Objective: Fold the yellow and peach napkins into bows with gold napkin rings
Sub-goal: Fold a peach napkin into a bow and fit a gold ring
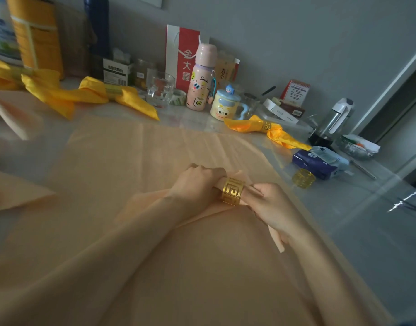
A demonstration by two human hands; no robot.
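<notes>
A folded peach napkin (155, 196) passes through a gold napkin ring (233, 191) at the table's middle. My left hand (197, 182) grips the napkin on the ring's left side. My right hand (273, 208) grips the napkin on the ring's right side, with its end sticking out below my palm. Three yellow bows with rings lie along the back: far left (4, 71), centre left (103, 92), and right (268, 130). A spare gold ring (303, 178) sits to the right of my hands.
A large peach cloth (131, 231) covers the table under my arms. More peach napkins (11, 114) lie at the left. Bottles, a glass (160, 89), a cartoon mug (226, 104), a red bag, and a tissue pack (320, 162) crowd the back and right.
</notes>
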